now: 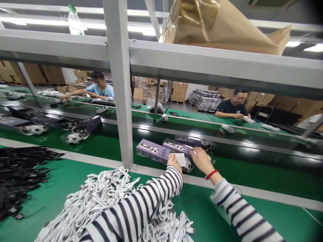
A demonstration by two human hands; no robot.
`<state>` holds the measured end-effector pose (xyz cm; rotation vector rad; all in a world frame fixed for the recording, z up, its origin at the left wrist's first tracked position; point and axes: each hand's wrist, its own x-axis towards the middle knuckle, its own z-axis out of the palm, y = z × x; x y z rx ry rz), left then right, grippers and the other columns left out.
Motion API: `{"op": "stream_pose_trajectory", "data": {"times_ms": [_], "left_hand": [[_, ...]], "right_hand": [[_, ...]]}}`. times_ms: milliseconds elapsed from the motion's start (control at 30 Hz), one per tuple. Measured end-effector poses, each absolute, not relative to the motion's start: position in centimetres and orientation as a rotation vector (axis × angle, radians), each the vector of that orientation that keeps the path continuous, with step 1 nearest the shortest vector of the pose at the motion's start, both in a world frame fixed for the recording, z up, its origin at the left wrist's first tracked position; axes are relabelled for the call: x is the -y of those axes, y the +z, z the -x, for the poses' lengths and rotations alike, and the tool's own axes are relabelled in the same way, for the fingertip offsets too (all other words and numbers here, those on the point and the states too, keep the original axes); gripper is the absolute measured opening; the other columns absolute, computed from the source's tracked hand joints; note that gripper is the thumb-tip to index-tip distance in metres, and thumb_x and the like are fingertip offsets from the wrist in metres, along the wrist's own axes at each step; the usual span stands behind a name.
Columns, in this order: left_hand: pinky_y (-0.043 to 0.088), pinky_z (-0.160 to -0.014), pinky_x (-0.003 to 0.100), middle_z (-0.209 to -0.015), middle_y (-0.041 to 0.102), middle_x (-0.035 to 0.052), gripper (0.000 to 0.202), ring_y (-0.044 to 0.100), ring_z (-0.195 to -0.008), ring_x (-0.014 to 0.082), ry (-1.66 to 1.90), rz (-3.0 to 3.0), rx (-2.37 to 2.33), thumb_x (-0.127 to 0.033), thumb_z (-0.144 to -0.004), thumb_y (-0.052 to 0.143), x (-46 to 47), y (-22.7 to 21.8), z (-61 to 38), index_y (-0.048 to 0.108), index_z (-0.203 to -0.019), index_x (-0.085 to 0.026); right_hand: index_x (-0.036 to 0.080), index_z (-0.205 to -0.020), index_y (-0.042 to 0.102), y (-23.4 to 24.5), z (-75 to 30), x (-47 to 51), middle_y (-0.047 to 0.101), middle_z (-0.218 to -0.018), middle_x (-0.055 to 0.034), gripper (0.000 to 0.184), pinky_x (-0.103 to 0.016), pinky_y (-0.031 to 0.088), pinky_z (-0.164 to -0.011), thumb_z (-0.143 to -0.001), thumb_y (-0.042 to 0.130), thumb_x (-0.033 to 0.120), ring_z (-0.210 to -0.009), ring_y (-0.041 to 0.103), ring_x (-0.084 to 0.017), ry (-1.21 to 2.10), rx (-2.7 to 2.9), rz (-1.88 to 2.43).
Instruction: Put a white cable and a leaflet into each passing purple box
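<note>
My left hand point(175, 162) is closed on a white folded leaflet point(180, 159) beside the purple product boxes on the belt. Under it lies the nearest purple box point(151, 150), its open end showing a football-patterned item point(188, 164) in clear wrap. My right hand point(202, 160), with a red cord at the wrist, is pinched over the end of the middle purple box point(176, 146). A small white bit shows at its fingertips, too small to name. Behind these is a third purple box point(193, 139). My left forearm passes above a heap of white cables point(101, 191).
A grey post point(118, 84) rises left of my hands under a shelf beam point(214, 64). Black cords point(22, 174) lie at left. More boxes point(85, 126) sit along the belt. Across it, two people point(101, 88) work at a green table. A brown paper bag point(227, 27) rests overhead.
</note>
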<state>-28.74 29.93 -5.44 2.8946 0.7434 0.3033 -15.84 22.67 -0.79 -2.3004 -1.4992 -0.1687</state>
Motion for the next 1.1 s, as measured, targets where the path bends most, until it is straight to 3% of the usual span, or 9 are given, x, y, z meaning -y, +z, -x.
{"op": "stream_pose_trajectory", "data": {"times_ms": [133,200,267,367,467,533,700,867,1100], "left_hand": [[0.015,-0.11,0.044,-0.138,0.043,0.0156,0.046,0.02,-0.136,0.0226,0.207,-3.139,-0.771,-0.013,-0.083,0.032,-30.6,-3.9,30.7,0.056,-0.123,-0.01],[0.015,-0.109,0.049,-0.139,0.039,0.0181,0.043,0.023,-0.134,0.027,0.246,-3.174,-0.759,-0.019,-0.084,0.038,-31.0,-2.6,33.2,0.057,-0.121,-0.01],[0.017,-0.106,0.054,-0.137,0.041,0.0172,0.043,0.028,-0.129,0.0318,0.364,-3.13,-0.716,-0.028,-0.08,0.048,-31.3,-1.6,36.0,0.057,-0.12,-0.014],[0.029,-0.098,0.053,-0.127,0.052,0.0111,0.042,0.038,-0.12,0.0315,0.514,-2.995,-0.688,-0.031,-0.078,0.052,-31.7,-1.3,39.5,0.056,-0.119,-0.022],[0.042,-0.088,0.038,-0.106,0.063,0.0052,0.033,0.053,-0.102,0.022,0.373,-2.817,-0.507,-0.029,-0.084,0.044,-32.4,-2.5,41.6,0.058,-0.114,-0.024],[0.044,-0.086,0.031,-0.104,0.064,0.0041,0.032,0.057,-0.096,0.0187,0.234,-2.75,-0.367,-0.03,-0.086,0.043,-32.8,-3.7,42.3,0.06,-0.111,-0.024],[0.045,-0.082,0.032,-0.103,0.063,0.0043,0.044,0.06,-0.093,0.0221,-0.036,-2.722,-0.383,-0.049,-0.079,0.053,-32.9,-4.7,42.6,0.058,-0.116,-0.026],[0.044,-0.067,0.023,-0.084,0.062,-0.0018,0.029,0.059,-0.074,0.0143,-0.083,-2.671,-0.44,-0.038,-0.073,0.062,-32.1,-4.0,42.4,0.059,-0.098,-0.024],[0.043,-0.07,0.022,-0.096,0.057,0.0003,0.022,0.057,-0.076,0.0126,-0.014,-2.62,-0.443,-0.033,-0.077,0.06,-31.3,-4.7,42.5,0.055,-0.094,-0.021]], "right_hand": [[0.021,-0.113,0.063,-2.2,17.1,-20.3,0.056,-0.125,-0.0069,0.037,-0.037,0.035,-0.101,-0.093,0.035,0.034,-0.121,0.045,-0.023,0.073,2.051,1.978],[0.019,-0.117,0.062,-3.0,17.2,-19.5,0.051,-0.132,-0.0087,0.036,-0.042,0.034,-0.103,-0.092,0.038,0.03,-0.124,0.041,-0.027,-0.002,2.091,1.999],[0.015,-0.116,0.062,-3.3,17.2,-19.2,0.051,-0.13,-0.013,0.037,-0.044,0.038,-0.098,-0.091,0.037,0.027,-0.115,0.049,-0.029,-0.107,2.019,2.107],[0.014,-0.109,0.066,-2.6,18.2,-19.8,0.058,-0.122,-0.0145,0.037,-0.043,0.041,-0.094,-0.091,0.036,0.025,-0.106,0.055,-0.029,-0.114,1.979,2.155],[0.017,-0.106,0.067,-1.9,19.8,-21.0,0.066,-0.11,-0.0097,0.036,-0.036,0.043,-0.09,-0.09,0.035,0.025,-0.101,0.059,-0.025,0.108,1.925,2.076],[0.018,-0.109,0.065,-2.0,20.5,-21.7,0.067,-0.106,-0.0077,0.035,-0.033,0.044,-0.086,-0.09,0.036,0.026,-0.097,0.061,-0.023,0.192,1.797,2.056],[0.015,-0.104,0.063,-3.6,19.6,-21.1,0.066,-0.104,-0.0093,0.033,-0.033,0.044,-0.084,-0.086,0.037,0.025,-0.094,0.061,-0.023,-0.003,1.492,2.005],[0.018,-0.093,0.063,-2.1,18.4,-18.7,0.065,-0.099,-0.008,0.028,-0.034,0.043,-0.084,-0.085,0.039,0.029,-0.094,0.058,-0.023,-0.196,1.357,1.873],[0.022,-0.105,0.061,-0.3,22.5,-17.3,0.066,-0.089,-0.004,0.029,-0.029,0.044,-0.069,-0.087,0.044,0.037,-0.076,0.06,-0.018,0.538,1.721,1.899]]}}
